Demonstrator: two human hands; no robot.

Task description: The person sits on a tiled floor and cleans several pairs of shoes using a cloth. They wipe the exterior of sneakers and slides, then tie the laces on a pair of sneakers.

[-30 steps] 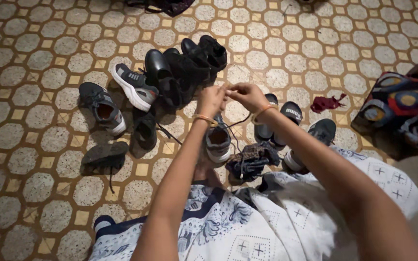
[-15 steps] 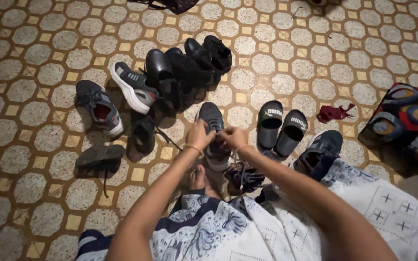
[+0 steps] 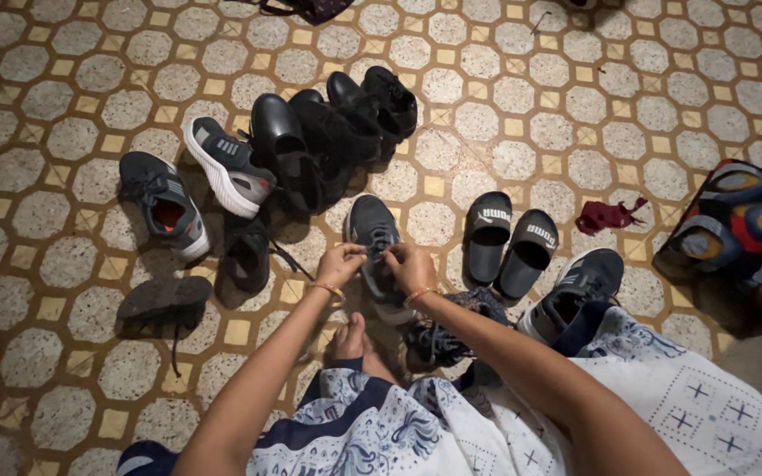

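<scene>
Grey lace ends are pinched in the fingers of both the left hand (image 3: 339, 263) and right hand (image 3: 409, 266), which have dropped from chest height down onto the dark grey sneaker (image 3: 376, 251) on the tiled floor (image 3: 63, 353). Beyond the fingers sit 2 black slides (image 3: 509, 242) and black boots (image 3: 337, 132).

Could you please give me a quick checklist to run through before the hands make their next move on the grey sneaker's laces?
1. Both hands on the laces: left hand and right hand meet over the grey sneaker: ok.
2. Sneaker flat on the tiled floor, toe pointing away: ok.
3. Laces pinched firmly in the fingers: cannot tell, too small.
4. Knot finished: cannot tell.
5. Room around the sneaker: black slides to the right stand apart from it: ok.
6. Bare foot clear of the sneaker: cannot tell, very near its heel.
</scene>
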